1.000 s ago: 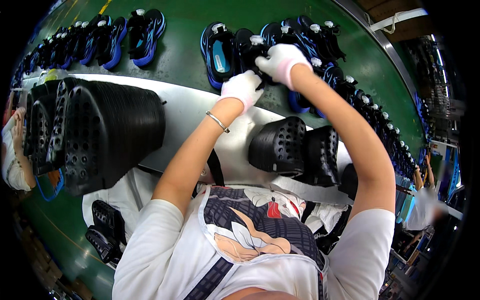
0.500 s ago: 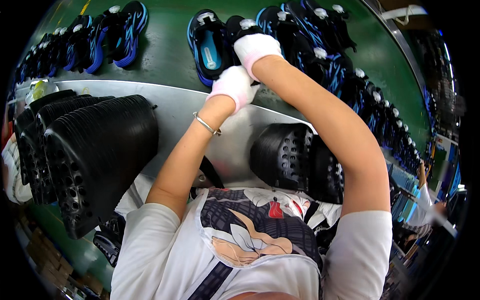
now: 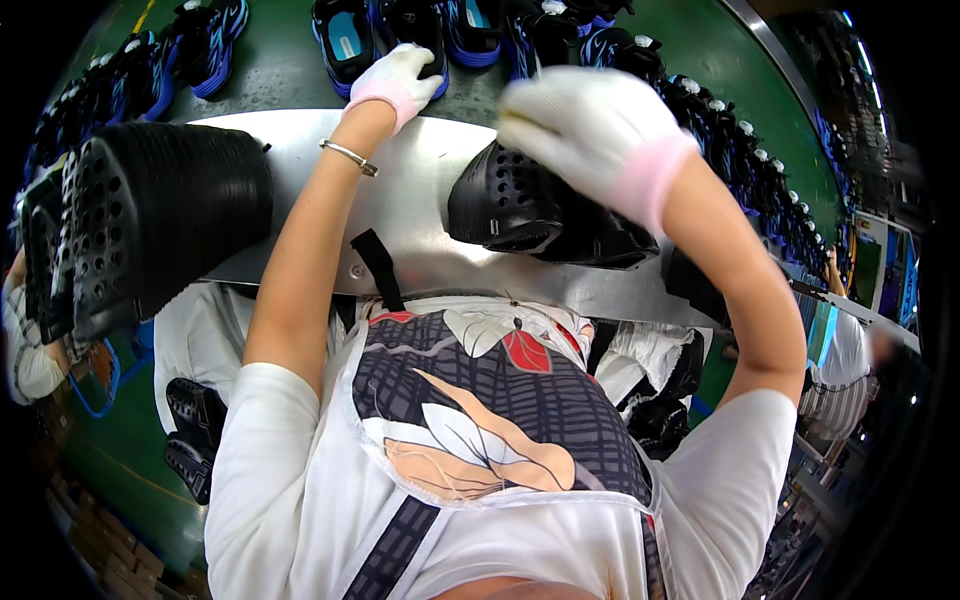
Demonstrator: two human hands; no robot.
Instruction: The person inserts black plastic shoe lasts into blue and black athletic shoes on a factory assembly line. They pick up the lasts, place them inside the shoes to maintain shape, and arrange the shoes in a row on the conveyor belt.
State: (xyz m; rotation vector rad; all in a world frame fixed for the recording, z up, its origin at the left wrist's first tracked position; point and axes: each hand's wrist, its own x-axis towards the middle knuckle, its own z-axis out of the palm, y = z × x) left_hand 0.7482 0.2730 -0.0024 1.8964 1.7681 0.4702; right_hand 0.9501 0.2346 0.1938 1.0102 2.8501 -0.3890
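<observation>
Left hand: the white-gloved left hand (image 3: 395, 80) is stretched out at about 11 o'clock from the body, fingers spread and laid flat on the black-and-blue shoe with a light blue insole (image 3: 345, 40); nothing is seen to be clasped.
Right hand: the white-gloved right hand (image 3: 590, 130) is raised close to the camera at about 1 o'clock and is blurred; the fingers are curled downward, and whether anything is held cannot be told.
Shoe in hand: it lies on the green conveyor belt (image 3: 270, 70), in a row of similar black-and-blue shoes (image 3: 205, 45) that runs from 10 to 2 o'clock.
Bench: a curved bare-metal work surface (image 3: 420, 215) is set between the person and the belt.
Near the right hand: a small pile of black perforated rubber clogs (image 3: 520, 205) rests on the metal just below it (touching cannot be confirmed).
At 9 o'clock: a tall nested stack of black perforated clog shells (image 3: 150, 220) is lying on its side.
Doing it well: judged from the reach, the shoe should be pinned squarely under the left palm so that the neighbours in the row are not disturbed, and the right hand should be brought down clear of the clog pile.
</observation>
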